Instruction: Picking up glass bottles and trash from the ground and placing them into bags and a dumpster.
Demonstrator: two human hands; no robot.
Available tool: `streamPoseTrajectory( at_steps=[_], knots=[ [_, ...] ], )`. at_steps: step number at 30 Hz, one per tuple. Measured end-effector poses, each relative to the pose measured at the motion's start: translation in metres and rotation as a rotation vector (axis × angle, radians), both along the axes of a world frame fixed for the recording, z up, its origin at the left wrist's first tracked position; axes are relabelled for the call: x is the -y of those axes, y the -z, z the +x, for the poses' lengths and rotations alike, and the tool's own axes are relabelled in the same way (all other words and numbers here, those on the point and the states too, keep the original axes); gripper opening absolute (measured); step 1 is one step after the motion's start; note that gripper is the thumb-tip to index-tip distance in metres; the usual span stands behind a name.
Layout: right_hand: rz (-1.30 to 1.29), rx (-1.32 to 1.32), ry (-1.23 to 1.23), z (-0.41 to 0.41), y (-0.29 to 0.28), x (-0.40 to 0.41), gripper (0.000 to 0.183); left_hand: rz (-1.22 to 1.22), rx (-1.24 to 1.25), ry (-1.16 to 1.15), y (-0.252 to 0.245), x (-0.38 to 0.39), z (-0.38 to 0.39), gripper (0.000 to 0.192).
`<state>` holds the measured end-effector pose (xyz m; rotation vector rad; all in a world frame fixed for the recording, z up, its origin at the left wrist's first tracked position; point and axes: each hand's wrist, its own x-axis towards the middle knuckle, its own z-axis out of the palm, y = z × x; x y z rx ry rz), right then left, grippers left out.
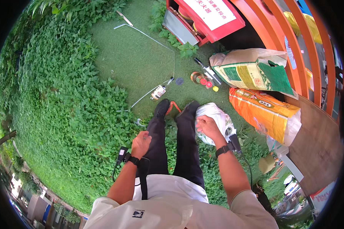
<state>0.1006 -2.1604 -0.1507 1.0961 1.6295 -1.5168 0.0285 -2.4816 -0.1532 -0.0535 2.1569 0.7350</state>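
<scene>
My left hand (141, 144) hangs beside my left thigh, fingers loosely curled, with nothing seen in it. In front of a white plastic bag (216, 110) is my right hand (208, 126), its fingers bent. Whether they grip the bag or only pass over it, I cannot tell. The bag stands on the ground by my right shoe (188, 109). Ahead of my left shoe (162, 107) a clear labelled bottle (158, 92) lies on its side. A dark-necked glass bottle (212, 73) and several bottles with red or yellow caps (208, 84) lie farther right.
A green-and-beige woven sack (243, 71) and an orange woven sack (263, 113) lie at right, near orange railings (299, 48) and a brown board (315, 143). A red box (209, 17) bearing writing stands ahead. A bent thin strip (154, 43) crosses the green ground; leafy plants (66, 86) spread left.
</scene>
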Motion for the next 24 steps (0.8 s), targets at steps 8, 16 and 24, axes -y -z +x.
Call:
streamPoseTrajectory(
  at_steps=[8, 16, 24],
  knots=[
    [-0.055, 0.168, -0.049, 0.006, 0.073, -0.025, 0.026, 0.106, 0.06, -0.19, -0.005, -0.047, 0.018, 0.031],
    [0.316, -0.4, -0.792, -0.036, 0.204, -0.027, 0.022, 0.3, 0.282, -0.434, 0.012, -0.128, 0.093, 0.024],
    [0.727, -0.533, -1.135, -0.121, 0.315, 0.038, 0.048, 0.209, 0.282, -0.402, 0.041, -0.112, 0.132, 0.022]
  ],
)
